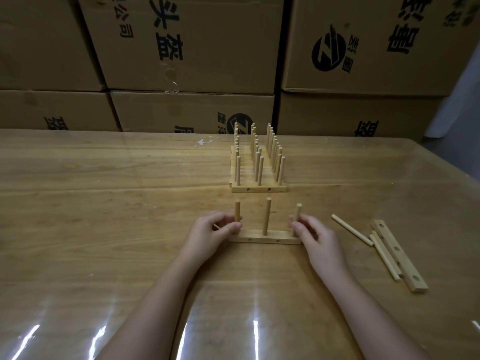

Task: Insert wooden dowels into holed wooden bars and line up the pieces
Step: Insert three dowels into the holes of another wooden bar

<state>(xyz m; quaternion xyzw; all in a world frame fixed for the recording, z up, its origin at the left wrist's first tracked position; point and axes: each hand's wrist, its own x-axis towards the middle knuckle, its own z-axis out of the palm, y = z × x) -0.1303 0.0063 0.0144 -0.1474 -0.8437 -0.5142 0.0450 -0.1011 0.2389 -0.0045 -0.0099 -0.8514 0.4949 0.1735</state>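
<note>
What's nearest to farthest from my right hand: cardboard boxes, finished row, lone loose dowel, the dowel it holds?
1. Held dowel, in the right hand.
2. Lone loose dowel, just right.
3. Finished row, ahead.
4. Cardboard boxes, behind the table.

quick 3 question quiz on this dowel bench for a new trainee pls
1. True or false: the near bar holds three upright dowels.
2. The loose bar lies: A) left of the near bar B) right of it, beyond the right hand C) behind it.
3. Fill in: the left hand pinches the ___ dowel, the right hand the ___ dowel.
Key: 1 true; 2 B; 3 left dowel, right dowel.
</note>
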